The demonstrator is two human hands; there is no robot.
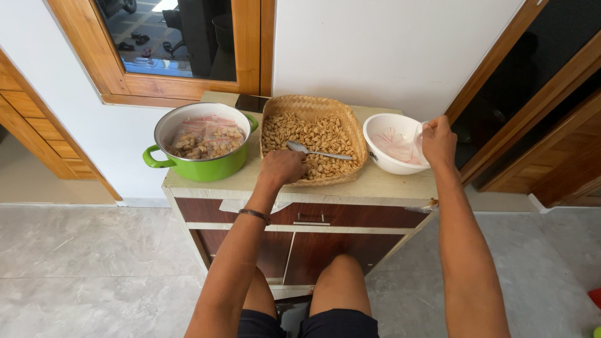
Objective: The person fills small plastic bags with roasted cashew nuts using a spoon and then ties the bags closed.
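Note:
A woven basket tray (350, 119) full of peanuts sits on top of a low cabinet (388, 185). My left hand (282, 166) rests on the tray's front rim, closed on the handle of a metal spoon (316, 151) that lies across the peanuts. To the right stands a white bowl (383, 163) with thin clear plastic bags inside. My right hand (438, 141) is at the bowl's right rim, pinching one of those bags (418, 134). A green pot (203, 164) on the left holds several filled bags of peanuts.
The cabinet stands against a white wall under a wooden-framed window (169, 50), with a wooden door frame (501, 69) at the right. My knees (341, 275) are right in front of its drawer. Grey tiled floor (94, 269) lies around.

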